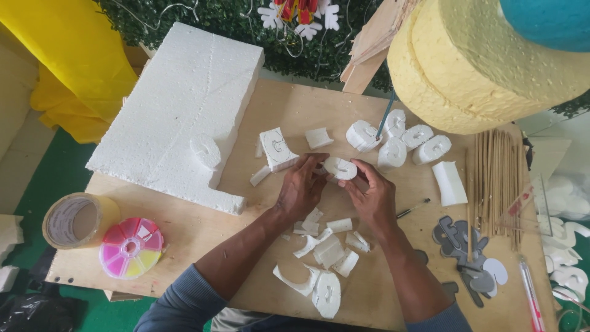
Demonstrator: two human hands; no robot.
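Left hand (pixel 301 187) and right hand (pixel 370 195) share a narrow fingertip grip on a white foam piece (pixel 340 168), held just above the worktop (pixel 246 246) centre. Judged very light, stiff, crumbly; best held by its edges. Its underside is hidden; offcuts (pixel 326 246) lie at 6 o'clock.

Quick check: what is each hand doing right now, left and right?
Left hand: closed on the left end of a small white foam piece.
Right hand: gripping the same foam piece from the right.
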